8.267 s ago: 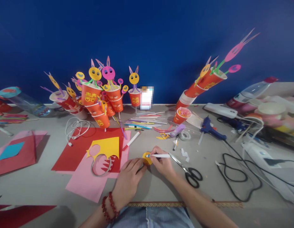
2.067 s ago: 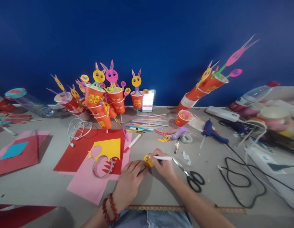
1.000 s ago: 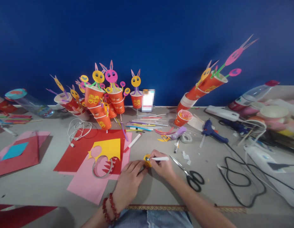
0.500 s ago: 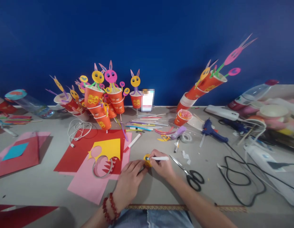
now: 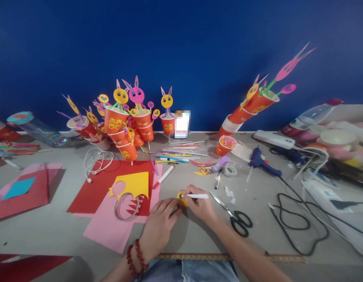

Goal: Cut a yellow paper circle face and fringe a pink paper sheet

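A small yellow paper disc [image 5: 182, 199] lies on the grey table near its front middle. My left hand [image 5: 160, 224] rests on the table with its fingers pressed against the disc's left edge, holding it flat. My right hand [image 5: 200, 206] is closed in a pinch round a white marker [image 5: 196, 196], whose tip touches the disc's top. A bead bracelet circles my left wrist.
Black scissors [image 5: 236, 219] lie right of my right hand. Red, pink and yellow paper sheets [image 5: 123, 196] with a tape ring lie to the left. Decorated orange cups [image 5: 125, 125] stand at the back. A blue glue gun [image 5: 262, 162] and black cable [image 5: 299, 223] lie right.
Both hands stay on the disc; the marker tip has shifted only slightly over it. The view has drifted a little.
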Motion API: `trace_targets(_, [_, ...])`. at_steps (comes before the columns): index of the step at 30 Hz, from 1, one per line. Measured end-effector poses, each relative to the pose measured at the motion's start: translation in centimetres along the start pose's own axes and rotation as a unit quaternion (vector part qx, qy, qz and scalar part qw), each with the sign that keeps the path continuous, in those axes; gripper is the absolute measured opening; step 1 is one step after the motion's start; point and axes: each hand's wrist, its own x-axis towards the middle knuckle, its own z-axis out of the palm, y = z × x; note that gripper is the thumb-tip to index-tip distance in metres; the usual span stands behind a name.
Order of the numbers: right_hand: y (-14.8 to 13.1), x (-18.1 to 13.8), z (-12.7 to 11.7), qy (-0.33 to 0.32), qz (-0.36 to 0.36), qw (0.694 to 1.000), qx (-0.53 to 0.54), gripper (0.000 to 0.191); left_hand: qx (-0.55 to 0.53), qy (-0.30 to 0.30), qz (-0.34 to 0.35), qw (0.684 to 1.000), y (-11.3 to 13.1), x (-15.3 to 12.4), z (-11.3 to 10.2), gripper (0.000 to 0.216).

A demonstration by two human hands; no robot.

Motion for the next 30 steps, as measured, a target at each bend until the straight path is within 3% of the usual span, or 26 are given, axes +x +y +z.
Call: trace_targets(30, [0.64, -0.17, 0.25, 0.013, 0.000, 1.000, 0.016, 0.014, -0.002, -0.010, -0.002, 1.000, -0.20, -0.20, 0.26, 0.043])
